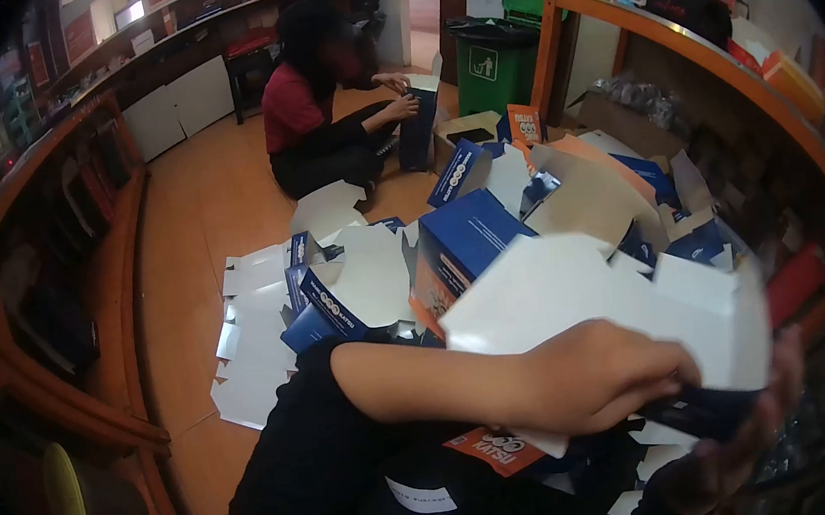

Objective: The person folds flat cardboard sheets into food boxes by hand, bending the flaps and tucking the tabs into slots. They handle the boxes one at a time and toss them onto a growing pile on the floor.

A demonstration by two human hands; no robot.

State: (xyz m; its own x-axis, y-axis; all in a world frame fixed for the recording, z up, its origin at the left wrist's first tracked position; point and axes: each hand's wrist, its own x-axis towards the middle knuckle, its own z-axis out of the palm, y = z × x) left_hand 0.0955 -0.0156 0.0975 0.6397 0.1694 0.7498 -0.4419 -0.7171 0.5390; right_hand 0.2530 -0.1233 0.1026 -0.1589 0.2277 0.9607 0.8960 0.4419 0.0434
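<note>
Orange flooring (190, 241) is filling the left and centre of the frame, and a wide spread of flat blue-and-white cartons (354, 274) is lying across it from centre left to the right. An orange-framed shelf (714, 65) is running down the right side. In the lower centre and right, a large white carton blank (577, 290) is being held up close to the camera, covering part of the spread. Top centre, a green bin (501, 47) is standing by the shelf. A co-worker (307, 118) in a red top is sitting on the floor in the upper centre, both hands working on a dark blue carton (416, 131). A half-formed blue box (466, 237) is standing just behind the blank. The left hand (596, 374), reaching in from a black sleeve, is curling over the blank's lower edge and gripping it; the right hand (726, 466), lower right, is clasping it from beneath, fingers coming up past its right edge.
</note>
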